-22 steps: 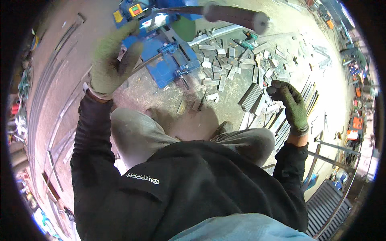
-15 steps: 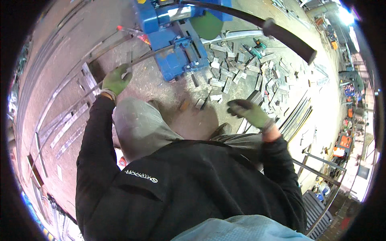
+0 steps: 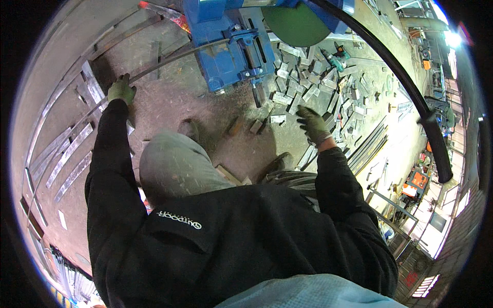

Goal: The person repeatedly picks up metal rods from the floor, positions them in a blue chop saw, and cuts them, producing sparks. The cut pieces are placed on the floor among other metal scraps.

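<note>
At 10 o'clock, left grip [image 3: 121,93] curled at the long metal bar [image 3: 165,64]; whether pinching it, cannot tell. At 2 o'clock, right grip [image 3: 314,124] spread, visibly holding nothing. From 10 toward 12, stretched to the vise [image 3: 243,34] of the blue saw [image 3: 218,74]. Could slip or swing there, likely from loose clamping or a knock. Counted: two grips, one bar at the vise, one saw, one green disc [image 3: 298,26], one green drill [image 3: 335,61]; toward 1, offcuts [image 3: 281,98], too overlapped to number.
</note>
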A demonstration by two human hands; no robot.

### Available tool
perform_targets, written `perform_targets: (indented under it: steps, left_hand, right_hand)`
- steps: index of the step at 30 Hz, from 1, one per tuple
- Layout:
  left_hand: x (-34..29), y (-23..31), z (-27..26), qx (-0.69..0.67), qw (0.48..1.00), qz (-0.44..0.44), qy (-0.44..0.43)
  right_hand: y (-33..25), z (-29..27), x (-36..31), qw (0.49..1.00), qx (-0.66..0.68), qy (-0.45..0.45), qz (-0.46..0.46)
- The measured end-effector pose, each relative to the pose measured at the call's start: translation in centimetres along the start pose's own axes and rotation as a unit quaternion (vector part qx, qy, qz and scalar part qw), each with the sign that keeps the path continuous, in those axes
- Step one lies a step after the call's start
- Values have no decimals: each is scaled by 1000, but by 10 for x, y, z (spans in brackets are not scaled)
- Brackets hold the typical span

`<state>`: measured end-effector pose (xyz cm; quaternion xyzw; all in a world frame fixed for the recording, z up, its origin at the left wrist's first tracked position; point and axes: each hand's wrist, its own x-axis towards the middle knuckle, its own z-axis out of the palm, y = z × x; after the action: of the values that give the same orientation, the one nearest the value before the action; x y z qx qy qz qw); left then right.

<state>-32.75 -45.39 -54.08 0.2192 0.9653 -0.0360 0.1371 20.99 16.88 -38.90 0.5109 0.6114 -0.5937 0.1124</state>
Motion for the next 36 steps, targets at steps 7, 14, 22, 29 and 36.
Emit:
perform_targets:
  steps: [7,14,22,29,36]
  left_hand:
    - [69,1,24,0,984,-59,-170]
    - [74,6,23,-4,982,-48,-182]
    - [69,10,23,20,984,-44,-171]
    - [72,16,28,8,986,-38,-162]
    - [78,36,28,5,987,-25,-156]
  right_hand:
    - [-8,101,72,935,103,279,-194]
    - [19,255,157,951,-299,-9,80]
    - [49,197,197,935,-350,59,21]
    - [69,172,185,963,-265,46,23]
    - [104,141,129,972,-225,20,60]
